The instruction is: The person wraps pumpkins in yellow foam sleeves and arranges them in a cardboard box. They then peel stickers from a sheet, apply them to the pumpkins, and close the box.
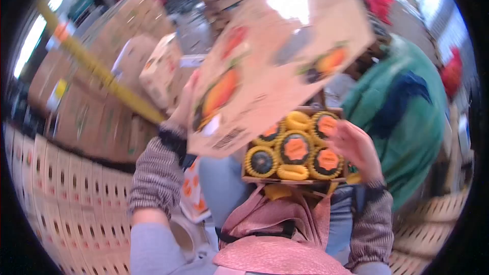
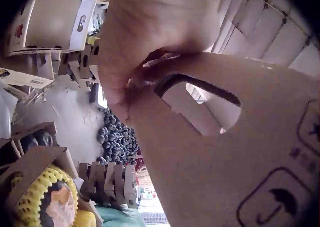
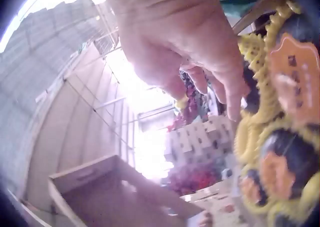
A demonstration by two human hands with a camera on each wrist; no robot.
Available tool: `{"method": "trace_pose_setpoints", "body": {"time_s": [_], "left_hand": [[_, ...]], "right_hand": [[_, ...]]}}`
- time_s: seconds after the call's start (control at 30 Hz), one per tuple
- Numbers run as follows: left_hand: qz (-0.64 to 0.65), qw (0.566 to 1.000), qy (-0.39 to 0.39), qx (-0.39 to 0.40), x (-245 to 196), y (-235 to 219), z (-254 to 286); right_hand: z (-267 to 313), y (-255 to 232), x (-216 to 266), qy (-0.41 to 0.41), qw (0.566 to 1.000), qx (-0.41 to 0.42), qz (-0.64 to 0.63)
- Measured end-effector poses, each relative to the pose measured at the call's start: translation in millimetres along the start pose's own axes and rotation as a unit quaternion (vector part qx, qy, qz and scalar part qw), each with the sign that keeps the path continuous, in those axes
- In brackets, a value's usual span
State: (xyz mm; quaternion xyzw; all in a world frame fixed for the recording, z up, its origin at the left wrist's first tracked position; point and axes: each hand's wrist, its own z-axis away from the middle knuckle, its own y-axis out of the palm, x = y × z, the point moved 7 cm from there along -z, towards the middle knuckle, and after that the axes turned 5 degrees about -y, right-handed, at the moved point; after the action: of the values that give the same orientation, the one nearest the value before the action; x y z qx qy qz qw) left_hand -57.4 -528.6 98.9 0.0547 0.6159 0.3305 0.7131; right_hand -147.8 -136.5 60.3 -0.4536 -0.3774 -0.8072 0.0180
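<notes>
My left hand (image 1: pixel 184 103) (image 2: pixel 160 26) grips the edge of a large cardboard lid (image 1: pixel 270 91) (image 2: pixel 215 162) printed with orange fruit, beside an oval handle hole in the left wrist view. The lid is tilted, raised above the far left part of an open carton (image 1: pixel 248 179). Dark round fruits (image 1: pixel 295 148) (image 3: pixel 291 154) with orange labels and yellow foam nets fill that carton. My right hand (image 1: pixel 356 146) (image 3: pixel 185 36) is held over the carton's right side, fingers extended and holding nothing; whether it touches a fruit is unclear. The lid hides the carton's far left corner.
Rows of slotted cartons (image 1: pixel 61 188) stand at the left, with more (image 1: pixel 433 224) at the lower right. Larger boxes (image 1: pixel 81 117) and a yellow pole (image 1: pixel 104 79) are at the upper left. A green sack (image 1: pixel 407 132) bulges close to my right hand.
</notes>
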Motion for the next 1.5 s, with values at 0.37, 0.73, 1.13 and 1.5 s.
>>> {"method": "trace_pose_setpoints", "body": {"time_s": [0.37,0.73,1.13,1.5], "left_hand": [[-0.161,0.974,0.138,-0.076,-32.4,-48.6,64.0],[-0.631,0.622,-0.228,-0.403,233.2,-264.5,242.9],[-0.674,0.505,0.322,-0.433,-13.1,-186.8,262.3],[-0.707,0.453,0.506,-0.198,-22.6,44.3,277.1]], "right_hand": [[22.3,53.4,32.8,-0.165,0.979,0.092,0.076],[11.2,66.4,-14.3,-0.081,0.984,-0.012,0.160],[44.2,118.9,-73.8,0.049,0.826,0.251,0.501],[100.5,262.9,-52.3,-0.575,0.505,0.249,0.594]]}}
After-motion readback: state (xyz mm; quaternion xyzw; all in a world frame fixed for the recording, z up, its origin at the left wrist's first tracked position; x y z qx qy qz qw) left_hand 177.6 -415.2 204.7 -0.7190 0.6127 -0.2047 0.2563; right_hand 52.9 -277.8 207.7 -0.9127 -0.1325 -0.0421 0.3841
